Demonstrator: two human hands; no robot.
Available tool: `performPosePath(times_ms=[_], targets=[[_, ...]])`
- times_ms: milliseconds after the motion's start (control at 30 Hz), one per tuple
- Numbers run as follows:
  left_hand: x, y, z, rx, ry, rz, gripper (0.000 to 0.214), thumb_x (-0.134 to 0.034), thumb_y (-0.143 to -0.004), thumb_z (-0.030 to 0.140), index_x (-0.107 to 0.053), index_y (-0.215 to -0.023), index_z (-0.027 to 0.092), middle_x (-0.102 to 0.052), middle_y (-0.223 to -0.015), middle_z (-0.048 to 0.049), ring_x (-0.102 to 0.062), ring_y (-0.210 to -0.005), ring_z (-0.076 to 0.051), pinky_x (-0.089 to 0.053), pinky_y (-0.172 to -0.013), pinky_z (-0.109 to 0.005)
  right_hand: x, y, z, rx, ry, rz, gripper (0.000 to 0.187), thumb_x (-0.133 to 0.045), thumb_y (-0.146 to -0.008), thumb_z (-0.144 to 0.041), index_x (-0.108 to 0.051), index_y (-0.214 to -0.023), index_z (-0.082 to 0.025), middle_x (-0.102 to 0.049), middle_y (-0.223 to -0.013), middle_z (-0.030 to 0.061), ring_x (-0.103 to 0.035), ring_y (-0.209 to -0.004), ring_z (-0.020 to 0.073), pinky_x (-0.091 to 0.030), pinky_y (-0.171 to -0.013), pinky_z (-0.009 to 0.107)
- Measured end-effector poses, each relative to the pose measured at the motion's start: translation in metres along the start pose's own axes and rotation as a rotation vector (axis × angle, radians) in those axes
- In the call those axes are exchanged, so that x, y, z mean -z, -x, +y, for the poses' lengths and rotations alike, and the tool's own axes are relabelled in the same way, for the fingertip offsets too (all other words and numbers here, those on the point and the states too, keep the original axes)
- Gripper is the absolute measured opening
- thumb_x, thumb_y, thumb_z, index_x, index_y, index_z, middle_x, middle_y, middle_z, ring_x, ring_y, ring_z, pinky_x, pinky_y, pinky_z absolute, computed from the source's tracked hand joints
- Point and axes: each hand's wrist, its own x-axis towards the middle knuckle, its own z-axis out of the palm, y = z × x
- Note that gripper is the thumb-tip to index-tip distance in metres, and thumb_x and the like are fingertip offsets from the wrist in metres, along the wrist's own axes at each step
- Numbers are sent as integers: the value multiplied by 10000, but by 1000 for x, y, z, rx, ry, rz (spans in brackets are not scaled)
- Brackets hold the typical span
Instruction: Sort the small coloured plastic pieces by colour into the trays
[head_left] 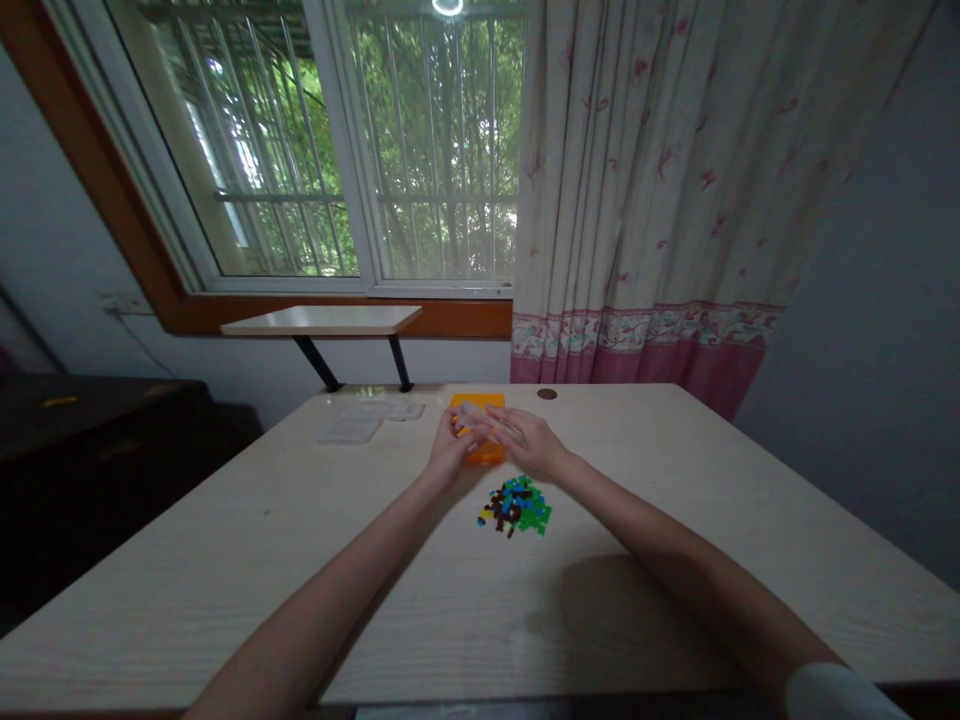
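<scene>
My left hand (452, 444) and my right hand (531, 440) meet over an orange box or tray (480, 400) towards the back of the table. Between them is a small clear plastic piece (471, 412), perhaps a lid or container; its exact kind is too small to make out. Both hands have their fingers closed about it, the left from its side and the right with fingers laid across it. Nearer to me lies a loose pile of small building bricks (519, 505) in green, blue, dark brown and yellow. My hands partly cover the orange box.
Flat clear plastic containers (351, 428) lie at the back left of the table (390, 600). Behind them stands a small raised shelf (330, 320) on black legs. A round cable hole (547, 394) sits near the back edge, below the curtain (645, 200).
</scene>
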Motion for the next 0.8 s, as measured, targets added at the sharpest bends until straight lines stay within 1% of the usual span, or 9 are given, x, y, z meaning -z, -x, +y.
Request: performPosePath(times_ms=[67, 133, 333, 433, 633, 700, 800], targets=[[0, 0, -2, 3, -38, 15, 425, -682, -561, 259, -402, -876, 205, -566, -862, 3, -588, -736, -118, -495, -679, -276, 2, 0, -3, 38, 65, -55, 374, -392, -875, -314, -473, -1222, -199, -556, -1188, 74, -536, -1055, 180, -411, -919, 349], [0, 0, -4, 4, -79, 35, 431, -678, -552, 259, -391, -868, 204, -565, -829, 10, -586, -703, -117, -496, -658, -280, 2, 0, -4, 53, 120, -69, 366, -381, -880, -319, -493, -1206, -196, -570, -1171, 79, -548, -1043, 187, -419, -910, 344], [-1, -2, -7, -17, -167, 90, 414, -651, -521, 249, -384, -834, 201, -547, -744, 33, -564, -649, -110, -475, -603, -251, 0, -4, -5, 21, 224, -116, 356, -355, -886, -320, -537, -1152, -170, -619, -1082, 110, -596, -950, 211, -450, -855, 339], [-1, -2, -7, -21, -167, 91, 410, -647, -521, 238, -385, -834, 200, -546, -735, 34, -556, -643, -107, -472, -602, -251, 0, -6, -8, 2, 270, -140, 355, -345, -890, -314, -541, -1137, -150, -621, -1073, 121, -610, -913, 215, -465, -821, 327], [2, -3, -7, -36, -173, 81, 379, -628, -537, 196, -401, -840, 192, -555, -742, 28, -550, -648, -102, -465, -600, -239, -1, -7, -12, -8, 380, -190, 329, -344, -892, -283, -523, -1137, -154, -620, -1071, 101, -614, -886, 189, -471, -796, 284], [3, -3, -8, -49, -196, 84, 360, -610, -537, 173, -408, -834, 192, -556, -741, 30, -549, -635, -103, -463, -590, -235, 0, -7, -12, -45, 406, -201, 313, -351, -888, -267, -532, -1107, -137, -638, -1017, 109, -623, -839, 186, -475, -762, 274], [4, -2, -9, -67, -209, 66, 364, -604, -543, 166, -421, -856, 194, -568, -778, 18, -561, -658, -117, -467, -601, -242, 6, -9, -12, -120, 408, -173, 289, -355, -882, -236, -538, -1072, -117, -650, -942, 117, -627, -788, 189, -472, -727, 273]])
